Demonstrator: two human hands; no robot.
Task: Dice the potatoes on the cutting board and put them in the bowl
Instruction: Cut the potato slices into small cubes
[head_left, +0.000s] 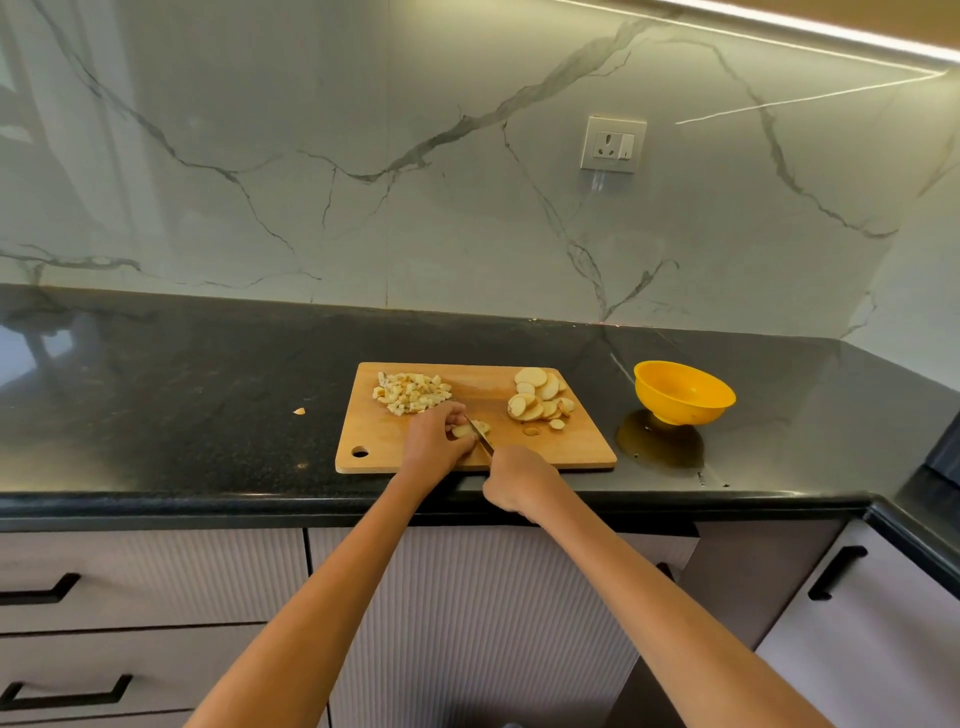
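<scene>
A wooden cutting board (571, 447) lies on the black counter. A heap of diced potato (410, 392) sits at its back left, and a pile of round potato slices (540, 400) at its back right. Near the board's front middle, my left hand (434, 441) holds down a few potato slices (470, 430) with curled fingers. My right hand (519, 480) grips the handle of a knife (479, 435), whose blade rests across those slices. A yellow bowl (683, 391) stands on the counter to the right of the board; no potato shows in it.
One stray potato bit (299, 411) lies on the counter left of the board. A wall socket (614, 144) is on the marble backsplash. A dark object (945, 447) sits at the far right edge. Drawers with black handles run below the counter.
</scene>
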